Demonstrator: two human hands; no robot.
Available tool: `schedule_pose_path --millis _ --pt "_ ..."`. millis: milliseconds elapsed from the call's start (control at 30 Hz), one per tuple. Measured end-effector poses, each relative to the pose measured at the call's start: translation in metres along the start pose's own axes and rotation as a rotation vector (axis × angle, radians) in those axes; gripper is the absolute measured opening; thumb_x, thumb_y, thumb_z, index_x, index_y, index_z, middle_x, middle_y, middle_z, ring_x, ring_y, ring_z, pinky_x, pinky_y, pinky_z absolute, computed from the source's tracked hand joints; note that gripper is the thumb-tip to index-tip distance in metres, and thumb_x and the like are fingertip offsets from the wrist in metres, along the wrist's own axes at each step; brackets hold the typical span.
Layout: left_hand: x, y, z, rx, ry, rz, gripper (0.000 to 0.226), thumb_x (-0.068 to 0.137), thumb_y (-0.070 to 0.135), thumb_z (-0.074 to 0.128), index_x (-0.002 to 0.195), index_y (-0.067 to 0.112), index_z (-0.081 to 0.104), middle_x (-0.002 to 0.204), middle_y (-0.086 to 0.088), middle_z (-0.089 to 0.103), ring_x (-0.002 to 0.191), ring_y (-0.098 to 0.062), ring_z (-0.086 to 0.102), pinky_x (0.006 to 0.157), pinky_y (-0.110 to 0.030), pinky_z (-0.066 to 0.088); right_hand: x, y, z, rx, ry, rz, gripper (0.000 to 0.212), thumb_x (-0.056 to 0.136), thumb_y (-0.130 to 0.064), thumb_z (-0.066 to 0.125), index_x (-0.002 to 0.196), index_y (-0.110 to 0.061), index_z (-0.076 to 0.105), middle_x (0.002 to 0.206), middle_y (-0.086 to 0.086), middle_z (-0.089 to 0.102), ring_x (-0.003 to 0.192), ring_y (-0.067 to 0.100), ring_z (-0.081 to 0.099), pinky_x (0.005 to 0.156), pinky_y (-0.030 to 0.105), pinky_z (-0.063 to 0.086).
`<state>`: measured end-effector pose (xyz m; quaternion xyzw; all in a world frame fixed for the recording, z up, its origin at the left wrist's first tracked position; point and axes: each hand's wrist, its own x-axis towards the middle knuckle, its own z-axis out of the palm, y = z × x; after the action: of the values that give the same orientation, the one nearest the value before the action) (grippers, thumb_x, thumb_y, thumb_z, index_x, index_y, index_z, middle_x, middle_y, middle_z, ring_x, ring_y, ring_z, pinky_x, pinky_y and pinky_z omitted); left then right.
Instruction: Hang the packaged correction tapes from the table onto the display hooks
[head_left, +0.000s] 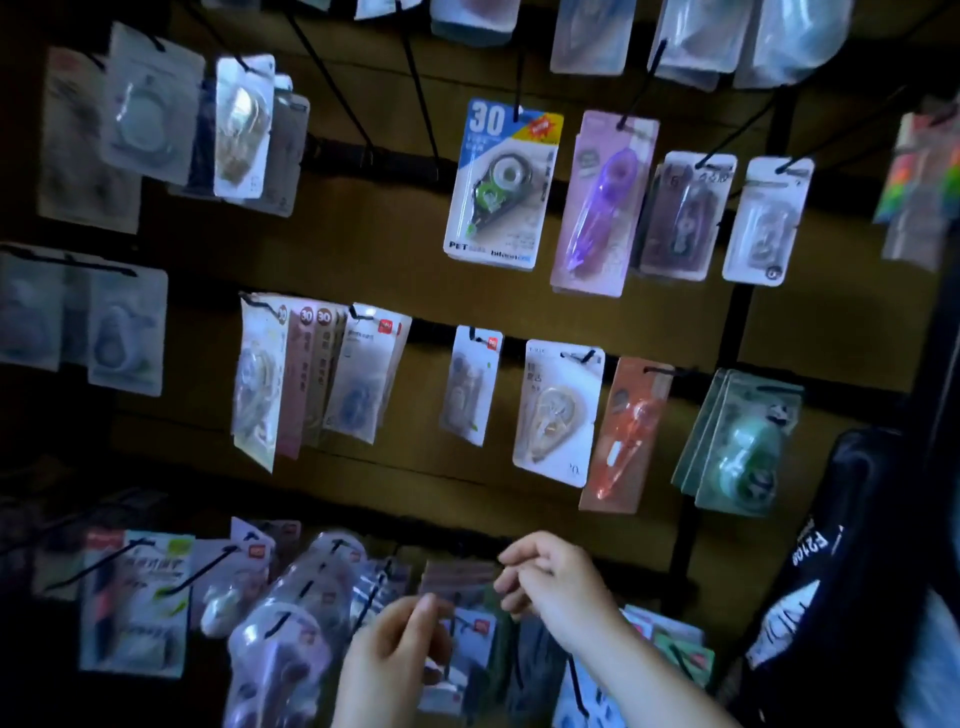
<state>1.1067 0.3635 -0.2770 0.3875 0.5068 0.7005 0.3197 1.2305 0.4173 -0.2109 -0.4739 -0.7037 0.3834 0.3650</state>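
L hand (395, 649): thumb & forefinger pinched together right beside a blue-card correction tape pack (470, 642); can't tell if holding it, too blurred. R hand (553, 582): fingers curled by a pinkish pack (454, 574) in the bottom row, grip unclear. Both packs low on the brown display board (363, 249).

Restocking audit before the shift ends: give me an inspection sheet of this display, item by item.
Surface: brown display board with black hooks; table not in view.
Job's things: packaged correction tapes hang in rows, among them a blue "30" pack and a purple pack.
Clutter: nothing seen.
Hands: left hand and right hand both at the bottom row, fingers curled; grip too blurred to tell.
Cables: nothing seen.
Surroundings: dim light; dark printed fabric at right.
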Motion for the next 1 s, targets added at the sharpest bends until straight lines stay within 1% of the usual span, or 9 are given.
schedule_pose_path --millis 133,267,433,600,700,800,867,933,1000 --pt "-0.038 -0.049 -0.017 0.016 0.05 -0.102 0.037 0.088 0.003 0.054 0.054 0.006 0.07 0.03 0.001 0.053 0.048 -0.021 0.05 0.046 -0.021 0.043 -0.039 0.06 0.016 -0.013 -0.13 0.166 0.034 0.089 0.006 0.03 0.071 -0.014 0.051 0.062 0.001 0.058 0.046 0.007 0.053 0.048 0.016 0.043" --pt "-0.066 -0.109 -0.028 0.116 0.038 -0.245 0.045 0.089 0.003 0.053 0.045 0.012 0.058 0.024 0.002 0.047 0.023 -0.001 0.043 0.031 -0.008 0.034 -0.06 0.132 0.037 0.004 -0.162 0.315 0.036 0.088 0.011 0.029 0.067 -0.012 0.048 0.058 0.004 0.054 0.033 0.002 0.047 0.037 0.012 0.037" --pt "-0.077 -0.192 -0.039 0.147 0.066 -0.5 0.035 0.092 0.009 0.049 0.058 0.01 0.056 0.028 0.002 0.05 0.045 -0.018 0.048 0.045 -0.025 0.039 -0.065 0.224 0.061 0.042 -0.123 0.555 0.036 0.088 0.013 0.026 0.067 -0.009 0.046 0.058 0.009 0.05 0.024 0.001 0.042 0.033 0.014 0.035" --pt "-0.079 -0.269 -0.039 0.26 0.077 -0.695 0.032 0.092 0.004 0.046 0.062 0.008 0.055 0.034 0.003 0.052 0.029 -0.006 0.046 0.03 -0.012 0.031 -0.063 0.304 0.08 0.005 -0.156 0.763 0.032 0.092 0.004 0.031 0.07 -0.014 0.045 0.063 0.006 0.052 0.043 0.01 0.049 0.037 0.016 0.039" --pt "-0.081 -0.298 -0.022 0.271 0.068 -0.792 0.027 0.09 0.0 0.045 0.066 0.008 0.053 0.05 -0.003 0.05 0.043 -0.015 0.044 0.03 -0.012 0.028 -0.062 0.343 0.091 -0.055 -0.117 0.83 0.033 0.091 0.002 0.036 0.064 -0.014 0.046 0.06 0.006 0.05 0.048 0.015 0.047 0.042 0.021 0.038" --pt "-0.087 -0.33 -0.009 0.294 -0.02 -0.847 0.033 0.089 0.001 0.046 0.058 0.012 0.052 0.05 0.0 0.051 0.05 -0.017 0.043 0.043 -0.019 0.028 -0.064 0.375 0.103 -0.127 -0.116 0.888 0.036 0.09 -0.002 0.041 0.056 -0.013 0.043 0.056 0.006 0.044 0.05 0.017 0.043 0.048 0.025 0.033" --pt "-0.083 -0.344 -0.01 0.362 -0.02 -0.887 0.019 0.09 0.006 0.048 0.084 0.004 0.066 0.07 -0.01 0.065 0.067 -0.026 0.055 0.054 -0.024 0.034 -0.063 0.39 0.108 -0.148 -0.103 0.908 0.039 0.089 -0.003 0.044 0.051 -0.013 0.042 0.055 0.005 0.043 0.052 0.017 0.042 0.052 0.027 0.032" --pt "-0.074 -0.352 -0.017 0.517 -0.016 -0.908 0.026 0.091 0.012 0.048 0.112 0.003 0.062 0.104 -0.019 0.068 0.088 -0.031 0.06 0.066 -0.022 0.035 -0.058 0.4 0.111 -0.114 -0.085 0.926 0.037 0.09 -0.006 0.047 0.054 -0.013 0.047 0.061 0.006 0.047 0.057 0.015 0.046 0.06 0.03 0.036" --pt "-0.062 -0.36 -0.023 0.615 -0.037 -0.896 0.033 0.091 0.014 0.048 0.123 0.007 0.055 0.12 -0.019 0.062 0.105 -0.033 0.058 0.072 -0.022 0.035 -0.053 0.406 0.111 -0.049 -0.057 0.941 0.02 0.091 -0.009 0.049 0.075 -0.003 0.059 0.08 0.012 0.055 0.077 0.023 0.057 0.071 0.037 0.045"
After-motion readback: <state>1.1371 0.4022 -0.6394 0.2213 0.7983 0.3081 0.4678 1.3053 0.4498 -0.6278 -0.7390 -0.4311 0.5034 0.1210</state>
